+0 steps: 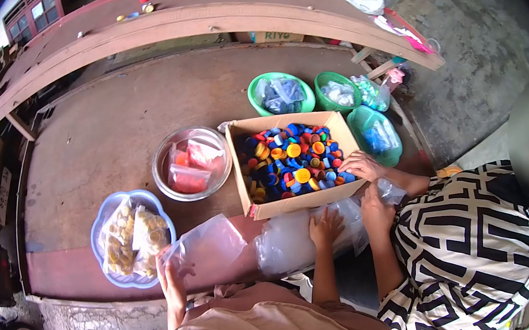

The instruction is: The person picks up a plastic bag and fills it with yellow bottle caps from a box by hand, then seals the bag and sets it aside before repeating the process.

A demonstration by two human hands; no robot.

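My left hand [172, 284] grips the left edge of a clear plastic bag [211, 244], some of its fingers showing through the film. The bag lies at the table's front edge and looks flat. My right hand [326, 227] rests with fingers spread on a pile of clear plastic bags [282, 246]. Just behind the pile stands an open cardboard box [299, 203], full of coloured bottle caps [302, 175]. Beside my left hand is a light blue basket [103, 236] with bags of yellowish caps [121, 240].
At my right, a co-worker's hand [361, 165] reaches to the box's edge; their other hand [377, 207] is by a plastic bag. A metal bowl [158, 172] holds bags of red pieces. Green baskets [310, 95] stand behind the box. A raised wooden shelf [192, 19] spans the back.
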